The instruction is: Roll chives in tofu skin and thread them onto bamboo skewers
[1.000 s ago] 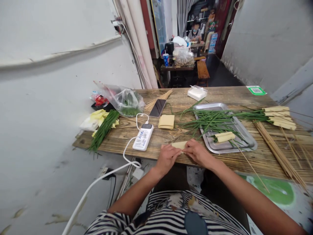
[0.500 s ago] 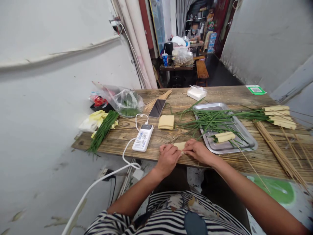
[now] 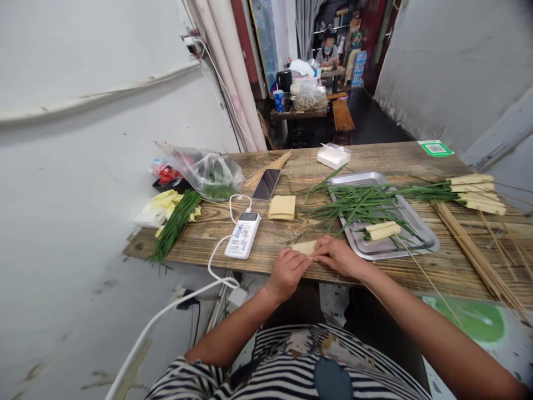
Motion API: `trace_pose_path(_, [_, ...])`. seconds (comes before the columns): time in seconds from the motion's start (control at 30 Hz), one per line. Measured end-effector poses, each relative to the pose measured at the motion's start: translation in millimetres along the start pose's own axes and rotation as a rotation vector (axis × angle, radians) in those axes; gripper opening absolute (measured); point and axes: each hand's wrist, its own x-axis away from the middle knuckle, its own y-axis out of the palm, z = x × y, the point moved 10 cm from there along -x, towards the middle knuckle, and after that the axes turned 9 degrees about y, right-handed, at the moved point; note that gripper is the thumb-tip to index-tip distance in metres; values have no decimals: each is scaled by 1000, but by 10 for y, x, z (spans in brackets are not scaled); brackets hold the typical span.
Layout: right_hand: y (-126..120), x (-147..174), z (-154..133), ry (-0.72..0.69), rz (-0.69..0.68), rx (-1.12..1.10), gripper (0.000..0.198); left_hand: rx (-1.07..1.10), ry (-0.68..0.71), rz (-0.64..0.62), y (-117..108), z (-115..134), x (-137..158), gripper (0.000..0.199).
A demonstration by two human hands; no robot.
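Both of my hands meet at the table's near edge over a pale yellow tofu sheet (image 3: 303, 248). My left hand (image 3: 289, 270) has its fingers closed on the sheet's near edge. From the other side, my right hand (image 3: 337, 255) pinches the same sheet, its fingers covering the right end. What lies inside the sheet is hidden. Beyond my hands sits a stack of square tofu sheets (image 3: 282, 207). To the right, a metal tray (image 3: 420, 222) bears loose green chives (image 3: 362, 201) and skewered tofu rolls (image 3: 382, 230) with green ends.
A white power bank (image 3: 244, 236) with a cable, a phone (image 3: 267, 184) and a chive bundle (image 3: 177, 225) lie left. More tofu rolls (image 3: 478, 191) and bamboo skewers (image 3: 470, 250) are right. A plastic bag (image 3: 219, 175) stands far left. A person (image 3: 328, 53) sits in the background.
My left hand has shifted slightly down the sheet's near edge, baring more of its left part. My right hand stays nearly in place. The camera view has moved slightly.
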Motion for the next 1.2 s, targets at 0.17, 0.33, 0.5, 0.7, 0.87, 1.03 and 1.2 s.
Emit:
trace_pose_path(0.17, [-31,42,13,13,57,-1,17,31,-16,-74,55,-61,-51,17])
trace_pose_path(0.33, [-87,219,-176,-97,240,259,20,77,-74,-140,134,-134,-59,23])
trace_pose_path(0.5, [43,323,-355,-176,264,594,20,92,-110,-167,168,-165,-58,24])
trace_pose_path(0.7, [68,229,-328,-193,187,622,20,52,-135,-152,130,-170,-62,22])
trace_pose_path(0.87, [66,143,-217,-156,149,538,25,26,-182,-166,97,-215,-81,21])
trace_pose_path(1.03, [40,172,-234,-155,201,549,24,-4,-227,-242,128,-236,-107,22])
trace_pose_path(1.2, [48,178,-287,-206,198,573,24,-56,-248,-253,129,-212,-89,21])
